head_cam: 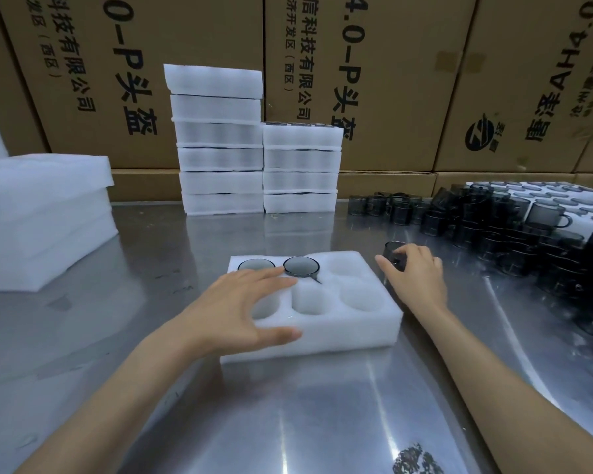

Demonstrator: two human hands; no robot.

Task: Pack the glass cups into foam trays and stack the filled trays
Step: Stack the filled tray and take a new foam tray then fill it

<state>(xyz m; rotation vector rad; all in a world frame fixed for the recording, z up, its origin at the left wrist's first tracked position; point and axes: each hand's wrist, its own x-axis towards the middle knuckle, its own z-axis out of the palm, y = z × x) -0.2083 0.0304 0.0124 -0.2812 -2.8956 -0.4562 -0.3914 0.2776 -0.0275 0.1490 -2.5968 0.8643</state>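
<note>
A white foam tray (339, 328) with six round pockets lies on the steel table (288, 422) in front of the person. Two dark glass cups sit in the far row: one cup (255, 265) in the far left pocket and a second cup (301, 266) in the far middle pocket, its handle pointing toward the near right. The other four pockets hold nothing.

The left hand (243, 302) rests flat over the left part of the tray, fingers straight and spread, fingertips close to the second cup, thumb on the near edge. The right hand (413, 271) is just to the right of the tray and grips a loose glass cup (392, 249) standing on the table, fingers curled around it.

On the right is a large group of dark glass cups (493, 227). At the back stand two stacks of filled trays (257, 165), and on the left a pile of foam sheets (42, 220). Cardboard boxes (391, 80) are behind.
</note>
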